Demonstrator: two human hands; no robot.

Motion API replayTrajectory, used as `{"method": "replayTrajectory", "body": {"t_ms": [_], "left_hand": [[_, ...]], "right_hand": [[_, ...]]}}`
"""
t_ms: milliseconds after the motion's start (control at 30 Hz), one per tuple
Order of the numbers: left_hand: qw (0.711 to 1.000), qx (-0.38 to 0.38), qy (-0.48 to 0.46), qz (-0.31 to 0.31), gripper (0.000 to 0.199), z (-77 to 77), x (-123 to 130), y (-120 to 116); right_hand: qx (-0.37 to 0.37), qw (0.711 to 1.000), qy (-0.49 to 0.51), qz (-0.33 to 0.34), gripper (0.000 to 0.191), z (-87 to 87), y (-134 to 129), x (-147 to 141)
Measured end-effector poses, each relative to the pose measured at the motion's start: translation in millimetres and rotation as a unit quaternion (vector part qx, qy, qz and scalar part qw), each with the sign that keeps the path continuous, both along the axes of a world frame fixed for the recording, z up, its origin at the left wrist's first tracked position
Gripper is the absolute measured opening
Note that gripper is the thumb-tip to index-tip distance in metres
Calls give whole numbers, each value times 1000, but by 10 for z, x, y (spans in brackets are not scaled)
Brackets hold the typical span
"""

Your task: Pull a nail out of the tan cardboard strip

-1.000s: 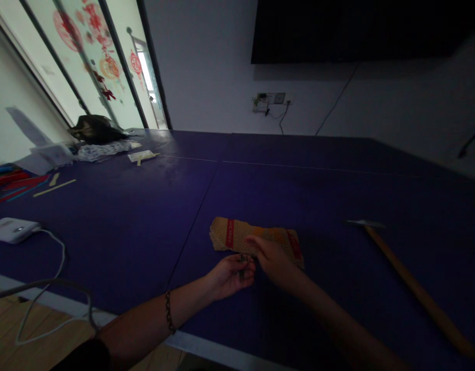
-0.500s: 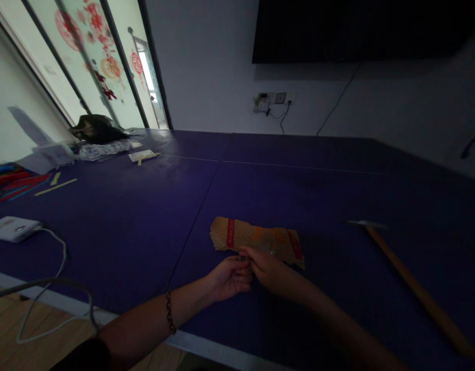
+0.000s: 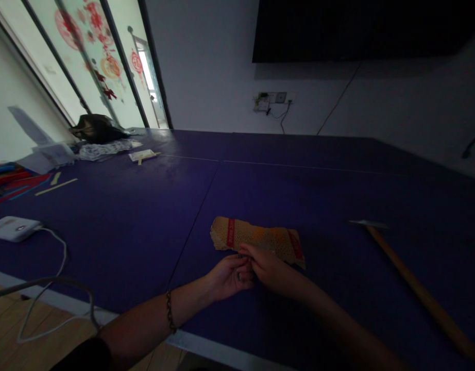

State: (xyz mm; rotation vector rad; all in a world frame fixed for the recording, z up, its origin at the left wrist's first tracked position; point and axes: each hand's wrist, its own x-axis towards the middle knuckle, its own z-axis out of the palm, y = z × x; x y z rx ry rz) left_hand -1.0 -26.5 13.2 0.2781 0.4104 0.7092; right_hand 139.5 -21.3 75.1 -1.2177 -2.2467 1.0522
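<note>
My left hand [image 3: 230, 277] and my right hand [image 3: 269, 269] meet over the near part of the table. Their thumbs and fingers are pinched together, fingertips touching. Whatever lies between them is too small and dark to make out. A small glint shows at the curled fingers of the left hand, perhaps a ring. Just beyond the hands lies a crumpled brown paper bag [image 3: 260, 234] with red bands and an orange patch; the right hand covers part of its near edge. Off to the right rests a hammer-like tool with a long wooden handle [image 3: 413, 286] and a thin metal head [image 3: 369, 224].
A white device [image 3: 14, 228] with a cable lies at left on the purple table [image 3: 145, 216]. Behind it are red and blue strips [image 3: 19, 183], yellowish strips [image 3: 55, 186], papers [image 3: 102, 150] and a black bag [image 3: 95, 128]. A wall and dark screen [image 3: 361, 31] stand beyond.
The left hand's lower fingers have shifted slightly, and a glint shows on them now. Both hands stay together in the same place; the paper bag and tool are unmoved.
</note>
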Motion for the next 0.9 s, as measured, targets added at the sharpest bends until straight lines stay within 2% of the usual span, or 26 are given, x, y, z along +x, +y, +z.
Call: {"method": "replayTrajectory", "body": {"t_ms": [233,367,533,733,900], "left_hand": [[999,-40,-10,-12,15,23,-26,21],[999,-49,-10,-17,13,33,-32,22],[999,-43,0,-7,14,20,-14,17],[999,-30,12,-9,17,29,10,14],[1000,-14,19,-7,14,27,7,10]], "right_hand": [[-32,999,-25,16,41,52,-1,1],[-35,999,-7,-3,39,21,13,-26],[-26,999,6,-23,42,6,21,-57],[-24,999,-21,-2,41,93,-11,-52],[-4,1000,-25,13,40,71,-15,-37]]}}
